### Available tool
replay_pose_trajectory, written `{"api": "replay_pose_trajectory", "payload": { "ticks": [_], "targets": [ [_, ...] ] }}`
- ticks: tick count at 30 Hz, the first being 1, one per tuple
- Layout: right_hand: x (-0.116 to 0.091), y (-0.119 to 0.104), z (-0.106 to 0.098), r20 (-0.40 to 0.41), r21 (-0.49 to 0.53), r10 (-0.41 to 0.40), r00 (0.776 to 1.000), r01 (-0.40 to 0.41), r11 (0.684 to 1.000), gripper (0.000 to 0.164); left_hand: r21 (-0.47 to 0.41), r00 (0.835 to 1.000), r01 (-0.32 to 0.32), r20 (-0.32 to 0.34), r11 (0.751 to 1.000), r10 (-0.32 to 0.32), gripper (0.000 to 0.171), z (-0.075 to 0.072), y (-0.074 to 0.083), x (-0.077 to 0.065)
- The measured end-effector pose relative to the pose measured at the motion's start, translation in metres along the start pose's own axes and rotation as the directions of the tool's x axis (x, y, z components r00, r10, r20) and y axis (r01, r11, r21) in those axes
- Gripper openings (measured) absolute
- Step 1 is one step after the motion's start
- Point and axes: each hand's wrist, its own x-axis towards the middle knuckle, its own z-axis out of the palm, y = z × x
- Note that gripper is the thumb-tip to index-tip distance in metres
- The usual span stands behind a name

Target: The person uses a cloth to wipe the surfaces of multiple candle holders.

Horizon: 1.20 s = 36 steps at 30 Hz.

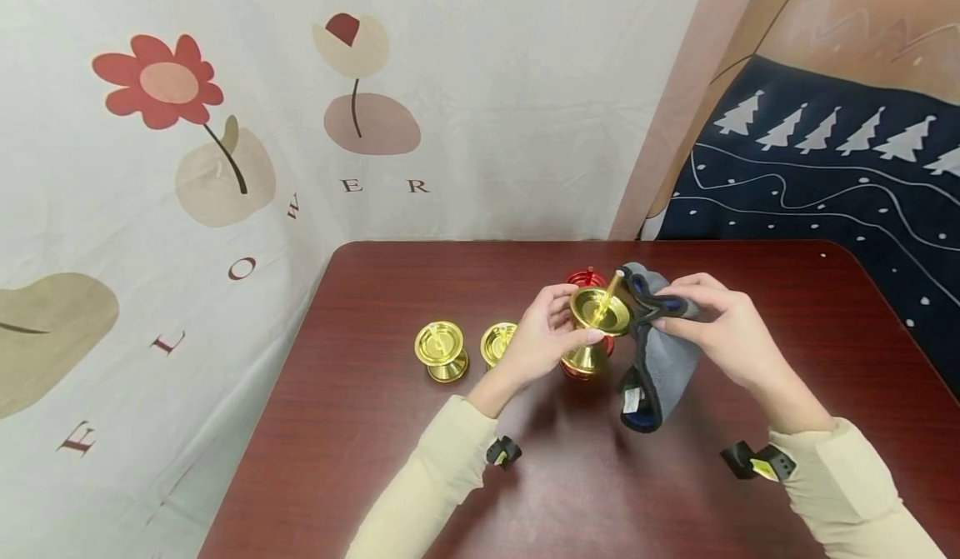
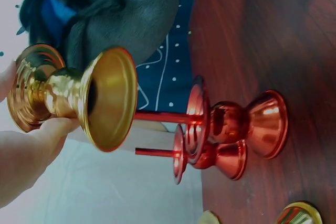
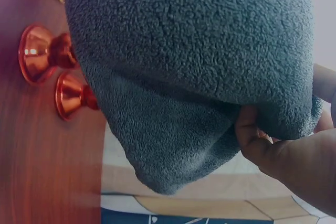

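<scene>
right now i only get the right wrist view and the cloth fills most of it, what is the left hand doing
Observer: The left hand holds a gold stand.
Operator: anything gold on the table too
Observer: Yes, two other gold stands, one partly hidden by the left hand in the head view.
Operator: i can't see the tops of the red stands, what's up there
Observer: Each has a thin red spike, seen in the left wrist view.

1. Bright, even in the head view; softly shadowed beneath the cloth (image 1: 672,376); glaring on the table (image 1: 592,492);
2. Dimmer in the left wrist view; glinting on the gold holder (image 2: 64,94); blown out upper left;
3. Sharp on the cloth's pile in the right wrist view; softer on the red holder (image 3: 42,56)
</scene>
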Motion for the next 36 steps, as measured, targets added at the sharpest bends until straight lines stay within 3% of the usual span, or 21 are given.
{"api": "replay_pose_trajectory", "payload": {
  "ticks": [6,13,21,30,33,36],
  "targets": [
    [-0.004,0.008,-0.001,0.003,0.025,0.021,1.000,-0.021,0.999,0.028,-0.078,1.000,-0.007,-0.027,0.997,0.005,0.052,-0.004,0.005,0.001],
    [-0.008,0.011,0.010,0.026,0.051,0.005,1.000,-0.007,0.999,0.028,-0.126,0.995,0.066,-0.065,0.990,-0.075,0.047,0.000,0.004,0.002],
    [-0.012,0.016,0.017,0.032,0.064,-0.026,0.999,0.024,0.998,0.026,-0.142,0.984,0.080,-0.148,0.987,-0.101,0.043,0.005,0.001,0.004],
    [-0.011,0.015,0.027,0.021,0.066,-0.058,0.998,0.056,0.996,0.027,-0.116,0.976,0.131,-0.160,0.985,-0.149,0.044,0.010,0.004,0.005],
    [-0.011,0.014,0.028,0.017,0.071,-0.061,0.998,0.060,0.996,0.027,-0.133,0.972,0.145,-0.168,0.980,-0.167,0.038,0.010,0.002,0.005],
    [-0.011,0.013,0.028,0.014,0.076,-0.069,0.997,0.068,0.995,0.027,-0.114,0.977,0.136,-0.147,0.984,-0.152,0.030,0.009,0.000,0.004]
  ]
}}
